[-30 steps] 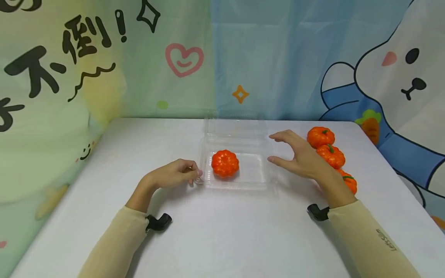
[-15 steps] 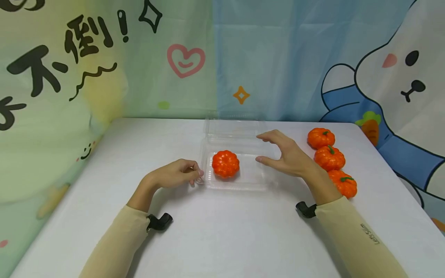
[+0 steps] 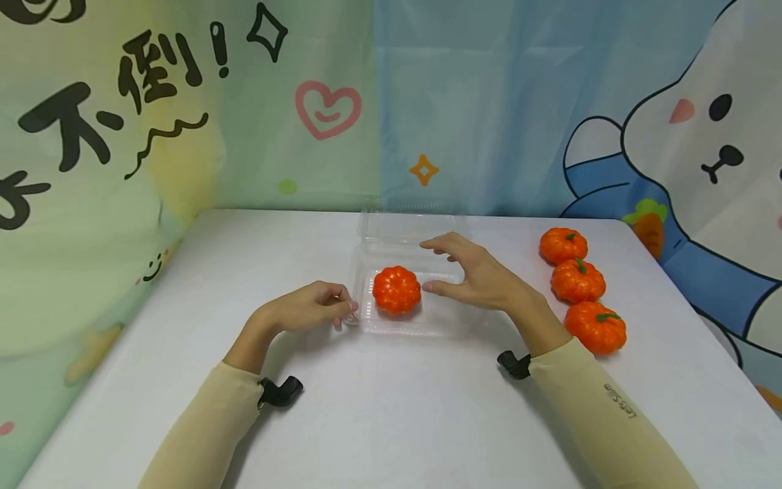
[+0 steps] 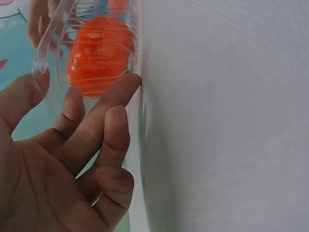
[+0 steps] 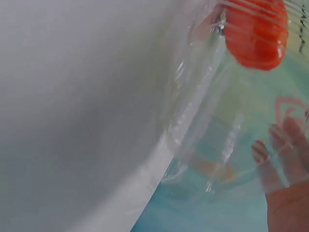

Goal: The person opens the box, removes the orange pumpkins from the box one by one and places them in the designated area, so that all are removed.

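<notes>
A clear plastic clamshell box (image 3: 442, 320) lies unfolded on the table, its lid (image 3: 391, 225) towards the back. One small orange toy pumpkin (image 3: 396, 290) sits in the left part of the base, ribbed side up. My left hand (image 3: 308, 305) pinches the box's left rim; in the left wrist view the thumb (image 4: 29, 96) lies on the lip, with the fingers below. Over the right part of the box is my right hand (image 3: 476, 275), thumb and fingers spread apart, holding nothing. Its thumb tip is close to the pumpkin. The right wrist view shows these fingers (image 5: 289, 159) through the clear wall.
Three more orange toy pumpkins stand in a row at the right: a far one (image 3: 563, 245), a middle one (image 3: 578, 280) and a near one (image 3: 595, 328). Behind the white table (image 3: 391, 407) hangs a printed cloth (image 3: 476, 102).
My right hand has moved left, from beside the right-hand pumpkins to over the box, near the pumpkin inside. The left hand has stayed on the box's rim.
</notes>
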Motion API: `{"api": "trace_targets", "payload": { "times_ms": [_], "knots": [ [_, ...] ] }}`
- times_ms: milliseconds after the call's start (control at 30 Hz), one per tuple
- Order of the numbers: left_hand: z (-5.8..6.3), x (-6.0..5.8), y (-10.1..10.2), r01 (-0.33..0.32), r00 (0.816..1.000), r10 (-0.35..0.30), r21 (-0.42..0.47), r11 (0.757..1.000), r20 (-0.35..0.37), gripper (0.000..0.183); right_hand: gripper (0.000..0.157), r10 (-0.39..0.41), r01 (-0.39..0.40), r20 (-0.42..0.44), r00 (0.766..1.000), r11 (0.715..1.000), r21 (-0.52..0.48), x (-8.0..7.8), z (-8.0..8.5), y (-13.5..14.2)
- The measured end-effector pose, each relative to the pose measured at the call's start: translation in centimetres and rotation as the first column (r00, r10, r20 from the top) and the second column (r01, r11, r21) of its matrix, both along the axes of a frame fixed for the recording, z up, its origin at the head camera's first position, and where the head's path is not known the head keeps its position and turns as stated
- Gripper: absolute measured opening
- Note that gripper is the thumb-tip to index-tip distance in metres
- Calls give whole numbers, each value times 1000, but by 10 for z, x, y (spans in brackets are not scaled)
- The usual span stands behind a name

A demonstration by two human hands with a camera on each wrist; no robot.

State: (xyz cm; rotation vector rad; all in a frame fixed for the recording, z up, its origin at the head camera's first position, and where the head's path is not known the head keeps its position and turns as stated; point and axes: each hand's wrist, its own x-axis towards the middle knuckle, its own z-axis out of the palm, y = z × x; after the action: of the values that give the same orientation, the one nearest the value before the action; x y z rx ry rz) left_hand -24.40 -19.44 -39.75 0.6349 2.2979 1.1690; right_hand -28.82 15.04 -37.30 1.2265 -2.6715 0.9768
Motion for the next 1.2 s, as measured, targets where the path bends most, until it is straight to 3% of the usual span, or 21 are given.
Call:
{"api": "trace_targets", "payload": {
  "times_ms": [367,667,1000,1200],
  "knots": [
    [4,1,2,-1,1000,1,-19,1000,-3,25,66,83,-83,42,996,997,3,-3,-3,-25],
    [3,2,3,-1,1000,1,-13,1000,1,26,65,75,-78,46,996,995,64,-3,-8,-38],
    [0,5,4,2,1000,-3,-32,1000,-15,26,51,88,-94,75,993,992,79,1,-12,-52],
    [3,4,3,4,1000,-5,-24,1000,-19,27,58,95,-103,109,990,992,67,-1,-11,-58]
  ]
}}
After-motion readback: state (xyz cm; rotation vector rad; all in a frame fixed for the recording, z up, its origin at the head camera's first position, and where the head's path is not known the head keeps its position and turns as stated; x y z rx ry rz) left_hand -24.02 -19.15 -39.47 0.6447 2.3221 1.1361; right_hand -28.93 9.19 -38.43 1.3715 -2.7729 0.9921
